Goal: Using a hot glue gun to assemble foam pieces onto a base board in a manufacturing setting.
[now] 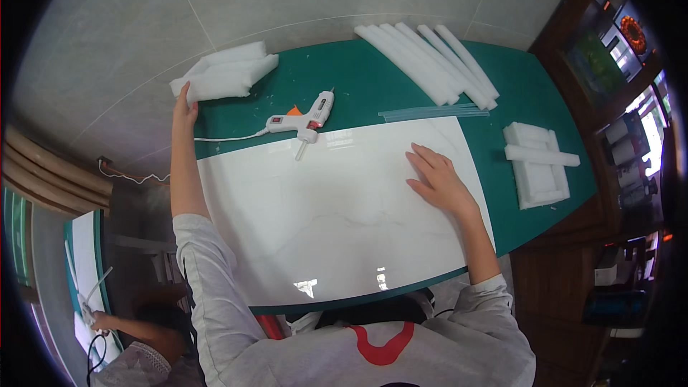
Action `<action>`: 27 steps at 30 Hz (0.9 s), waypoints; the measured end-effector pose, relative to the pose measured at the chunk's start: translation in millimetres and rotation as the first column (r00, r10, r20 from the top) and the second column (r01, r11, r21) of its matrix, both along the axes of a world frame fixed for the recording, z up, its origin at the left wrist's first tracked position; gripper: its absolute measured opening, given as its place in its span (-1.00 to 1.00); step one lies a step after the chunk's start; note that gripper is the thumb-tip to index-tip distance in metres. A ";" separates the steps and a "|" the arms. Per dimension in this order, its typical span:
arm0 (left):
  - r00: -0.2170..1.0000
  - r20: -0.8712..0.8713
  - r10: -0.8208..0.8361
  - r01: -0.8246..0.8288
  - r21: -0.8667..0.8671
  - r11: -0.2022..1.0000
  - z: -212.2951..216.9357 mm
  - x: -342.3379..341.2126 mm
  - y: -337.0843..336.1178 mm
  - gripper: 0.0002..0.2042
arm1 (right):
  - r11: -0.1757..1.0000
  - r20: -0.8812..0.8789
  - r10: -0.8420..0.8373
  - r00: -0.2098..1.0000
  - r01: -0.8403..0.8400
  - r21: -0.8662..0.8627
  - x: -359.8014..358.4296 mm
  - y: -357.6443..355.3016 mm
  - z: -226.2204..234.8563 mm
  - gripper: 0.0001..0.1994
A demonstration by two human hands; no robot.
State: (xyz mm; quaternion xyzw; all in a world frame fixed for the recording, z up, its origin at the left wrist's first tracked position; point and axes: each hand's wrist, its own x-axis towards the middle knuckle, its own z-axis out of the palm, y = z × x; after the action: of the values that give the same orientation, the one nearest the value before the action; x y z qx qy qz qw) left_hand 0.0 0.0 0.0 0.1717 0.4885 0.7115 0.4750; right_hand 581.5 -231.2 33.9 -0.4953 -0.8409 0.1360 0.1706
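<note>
At the far left of the table, my left hand (185, 105) is closed on the end of a stack of white foam pieces (228, 75); some of its fingers are hidden by the foam. My right hand (437, 180) is open, fingers a little apart, resting on or just over the glossy white board (337, 208) in front of me. A white glue gun (304, 120) lies beyond the board's far edge, a clear glue stick (301, 150) next to its grip and a white cord running left from it.
Several long white foam strips (423, 64) lie at the back, beside clear glue sticks (433, 112). A rectangular foam frame with a strip across it (537, 165) sits at the right of the green table top (315, 64). At lower left, another person's hand (104, 320) works at a separate table.
</note>
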 end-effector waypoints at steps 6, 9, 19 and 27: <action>1.000 -0.021 -0.001 0.000 -0.054 0.999 5.5 21.5 17.8 -0.05 | 1.000 0.025 -0.009 1.000 0.008 0.024 0.5 2.5 -3.6 -0.55; 0.998 0.031 0.059 -0.054 -0.140 0.989 15.1 66.6 10.3 0.04 | 1.000 0.028 -0.022 0.999 0.022 0.015 5.5 -0.4 -5.7 -0.55; 0.997 0.081 -0.009 0.018 -0.113 0.993 5.6 29.2 -3.7 -0.13 | 1.000 0.013 0.003 1.000 -0.004 0.019 1.0 1.5 -2.4 -0.55; 0.959 0.046 -0.280 0.280 0.013 0.960 61.1 25.8 -90.4 -0.38 | 1.000 -0.009 0.003 1.000 -0.003 0.018 2.7 2.6 -4.9 -0.55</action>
State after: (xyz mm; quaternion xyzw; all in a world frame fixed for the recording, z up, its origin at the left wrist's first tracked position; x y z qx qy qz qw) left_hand 25.8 -90.4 61.1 0.2238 0.4454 0.6426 0.5819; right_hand 584.2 -228.6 29.0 -0.4920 -0.8419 0.1309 0.1786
